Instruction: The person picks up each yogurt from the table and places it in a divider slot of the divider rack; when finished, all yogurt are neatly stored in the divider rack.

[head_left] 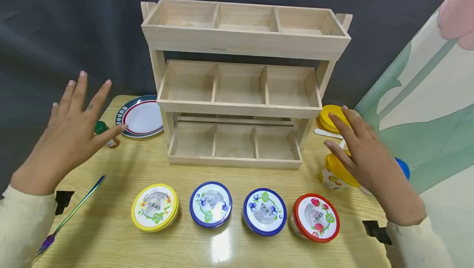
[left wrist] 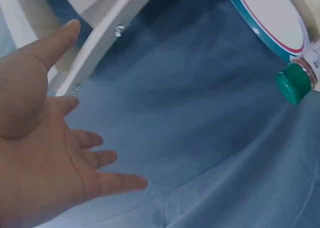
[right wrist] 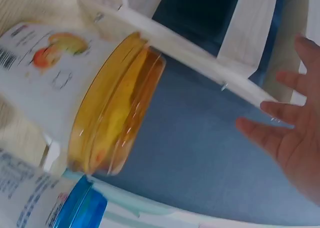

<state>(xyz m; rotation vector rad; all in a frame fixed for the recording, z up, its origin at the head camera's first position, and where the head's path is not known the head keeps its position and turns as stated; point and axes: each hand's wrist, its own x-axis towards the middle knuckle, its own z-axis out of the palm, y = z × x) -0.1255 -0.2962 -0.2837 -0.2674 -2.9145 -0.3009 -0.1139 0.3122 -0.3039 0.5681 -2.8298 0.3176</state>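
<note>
My left hand [head_left: 72,132] hovers on the left with fingers spread, holding nothing. Below and beside it stands a green-capped bottle [left wrist: 295,82]. My right hand [head_left: 370,161] is raised on the right, fingers extended and touching nothing visible. Beneath it, partly hidden, is a yellow-lidded tub [right wrist: 45,72] with fruit on its label. Between the hands stands a three-tier wooden rack [head_left: 244,42] with three compartments per tier. In front of it sit a yellow-rimmed tub [head_left: 154,207], two blue-rimmed tubs [head_left: 210,204] [head_left: 265,212] and a red-rimmed tub [head_left: 316,217].
A dark-rimmed plate [head_left: 144,115] lies left of the rack. An iridescent long-handled utensil [head_left: 77,207] rests at the table's left. At the right are a yellow dish [head_left: 326,116], a white utensil [head_left: 327,134] and a blue-lidded container [right wrist: 80,208]. Dark cloth [head_left: 74,21] hangs behind.
</note>
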